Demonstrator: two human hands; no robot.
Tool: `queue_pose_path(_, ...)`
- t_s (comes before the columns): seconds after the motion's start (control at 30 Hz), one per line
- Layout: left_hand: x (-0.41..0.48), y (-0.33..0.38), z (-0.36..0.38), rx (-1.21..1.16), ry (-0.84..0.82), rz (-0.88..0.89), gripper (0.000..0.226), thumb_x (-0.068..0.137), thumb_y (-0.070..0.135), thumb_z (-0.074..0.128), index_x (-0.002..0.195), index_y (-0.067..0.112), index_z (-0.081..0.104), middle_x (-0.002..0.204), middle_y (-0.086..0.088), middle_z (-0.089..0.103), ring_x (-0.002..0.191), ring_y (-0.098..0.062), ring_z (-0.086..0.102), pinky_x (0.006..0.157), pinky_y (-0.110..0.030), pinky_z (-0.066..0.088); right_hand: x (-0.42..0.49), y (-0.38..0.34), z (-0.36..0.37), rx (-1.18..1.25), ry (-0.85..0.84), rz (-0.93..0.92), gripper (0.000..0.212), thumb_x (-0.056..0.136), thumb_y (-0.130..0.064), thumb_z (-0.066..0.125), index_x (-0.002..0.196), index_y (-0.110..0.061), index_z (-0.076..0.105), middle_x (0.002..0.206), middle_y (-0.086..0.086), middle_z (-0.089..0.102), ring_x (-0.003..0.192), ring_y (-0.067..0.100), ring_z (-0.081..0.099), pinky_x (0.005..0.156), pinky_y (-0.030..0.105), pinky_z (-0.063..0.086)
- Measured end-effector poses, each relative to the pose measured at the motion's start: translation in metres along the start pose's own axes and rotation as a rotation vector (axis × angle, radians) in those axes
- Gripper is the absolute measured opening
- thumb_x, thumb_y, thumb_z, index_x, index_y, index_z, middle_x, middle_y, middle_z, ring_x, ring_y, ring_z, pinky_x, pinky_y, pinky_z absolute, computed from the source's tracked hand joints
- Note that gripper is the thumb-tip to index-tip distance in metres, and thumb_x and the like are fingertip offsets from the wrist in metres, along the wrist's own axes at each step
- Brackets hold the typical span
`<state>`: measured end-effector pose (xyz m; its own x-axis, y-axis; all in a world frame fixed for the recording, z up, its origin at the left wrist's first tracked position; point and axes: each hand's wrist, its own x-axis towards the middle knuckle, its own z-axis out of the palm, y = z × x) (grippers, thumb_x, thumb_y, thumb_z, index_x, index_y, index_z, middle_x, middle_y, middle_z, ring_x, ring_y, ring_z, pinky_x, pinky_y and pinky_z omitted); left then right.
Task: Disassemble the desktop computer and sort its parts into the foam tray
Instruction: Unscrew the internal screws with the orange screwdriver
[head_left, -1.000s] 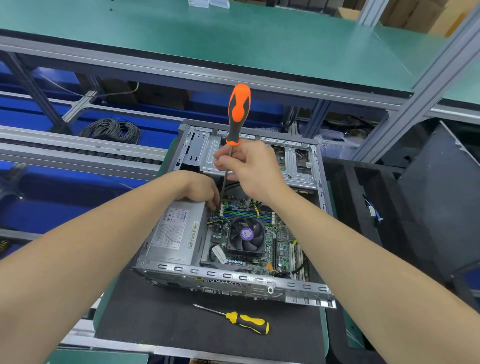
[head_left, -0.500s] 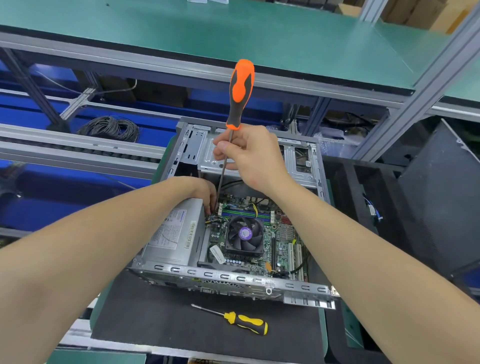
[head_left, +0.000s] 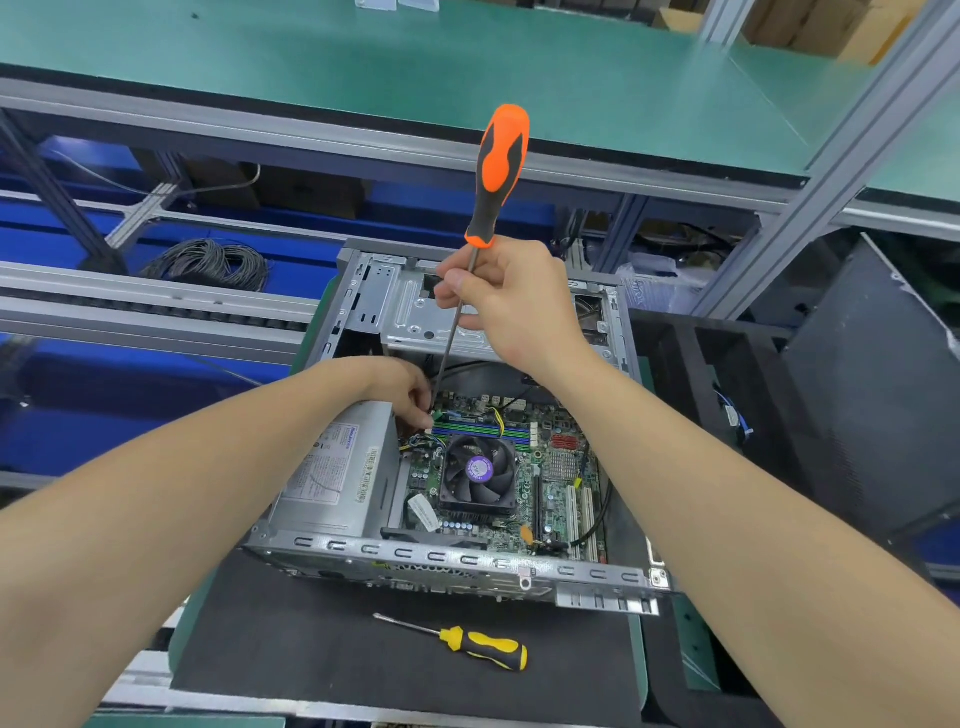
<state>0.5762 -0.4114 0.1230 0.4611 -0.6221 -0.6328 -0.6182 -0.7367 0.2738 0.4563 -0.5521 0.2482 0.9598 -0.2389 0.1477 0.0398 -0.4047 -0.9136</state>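
Computer (head_left: 480, 475) lies below your right hand (head_left: 519, 306), which pinches the upright screwdriver (head_left: 498, 166) by its shaft. Your left hand (head_left: 405, 387) sits at the tip; I cannot tell its grip.

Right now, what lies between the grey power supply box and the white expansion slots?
The black cooling fan with a purple hub label, shown in the head view.

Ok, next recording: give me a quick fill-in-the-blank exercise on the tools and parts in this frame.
1. The right hand grips the shaft of the upright screwdriver, whose handle is black and ____.
2. The loose screwdriver lies on the mat in front of the computer case; its handle is black and ____.
3. The fan has a ____ sticker at its centre.
Missing words: orange; yellow; purple.
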Motion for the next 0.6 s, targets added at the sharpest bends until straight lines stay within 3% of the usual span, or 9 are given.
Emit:
queue_pose_path(0.1, -0.003, 0.002, 0.001, 0.017, -0.005, 0.034, 0.042, 0.096, 0.058, 0.061, 0.110, 0.018, 0.067, 0.101, 0.009, 0.064, 0.090, -0.012, 0.061, 0.087, -0.031, 0.048, -0.001, -0.001, -0.002, 0.010, 0.001, 0.004, 0.014, 0.098, -0.005, 0.062, 0.095, -0.014, 0.071, 0.085, 0.005, 0.079, 0.080, 0.013, 0.077, 0.074, 0.043, 0.065)
queue_pose_path(0.17, -0.004, 0.003, 0.002, -0.008, -0.015, 0.043, 0.038, 0.098, 0.053, 0.060, 0.106, 0.016, 0.065, 0.095, 0.012, 0.068, 0.081, -0.007, 0.063, 0.090, -0.032, 0.050, -0.001, -0.002, -0.004, 0.022, 0.001, 0.014, 0.014, 0.099, -0.005, 0.061, 0.096, -0.014, 0.071, 0.085, 0.005, 0.079, 0.081, 0.014, 0.077, 0.074, 0.044, 0.065)
queue_pose_path(0.27, -0.006, 0.005, 0.002, -0.090, -0.037, 0.052, 0.027, 0.102, 0.039, 0.061, 0.104, 0.013, 0.069, 0.092, 0.002, 0.079, 0.079, -0.010, 0.071, 0.091, -0.033, 0.054, -0.003, -0.003, -0.008, 0.027, 0.024, 0.012, 0.013, 0.099, -0.005, 0.061, 0.097, -0.012, 0.072, 0.085, 0.004, 0.079, 0.081, 0.014, 0.077, 0.074, 0.044, 0.065)
queue_pose_path(0.4, -0.013, 0.008, -0.001, -0.072, -0.047, 0.001, 0.020, 0.104, 0.019, 0.053, 0.099, 0.013, 0.071, 0.080, 0.006, 0.076, 0.076, -0.008, 0.066, 0.079, -0.025, 0.050, -0.005, -0.005, -0.019, 0.055, 0.070, -0.011, 0.013, 0.099, -0.006, 0.062, 0.096, -0.014, 0.071, 0.082, 0.002, 0.078, 0.079, 0.015, 0.078, 0.071, 0.043, 0.065)
queue_pose_path(0.53, -0.028, 0.016, -0.010, -0.474, -0.039, 0.068, 0.026, 0.103, 0.005, 0.043, 0.097, 0.008, 0.068, 0.079, -0.003, 0.066, 0.058, -0.007, 0.055, 0.061, -0.018, 0.046, -0.005, -0.005, -0.033, 0.050, 0.089, -0.039, 0.010, 0.099, -0.008, 0.063, 0.098, -0.012, 0.072, 0.081, 0.000, 0.078, 0.078, 0.015, 0.078, 0.068, 0.038, 0.065)
queue_pose_path(0.6, -0.043, 0.020, -0.016, -0.655, -0.090, 0.134, 0.024, 0.105, 0.002, 0.041, 0.098, 0.005, 0.064, 0.076, -0.003, 0.060, 0.057, -0.008, 0.051, 0.060, -0.018, 0.045, -0.006, -0.004, -0.038, 0.056, 0.101, -0.047, 0.009, 0.100, -0.009, 0.063, 0.099, -0.011, 0.072, 0.080, 0.001, 0.078, 0.077, 0.016, 0.078, 0.065, 0.034, 0.063)
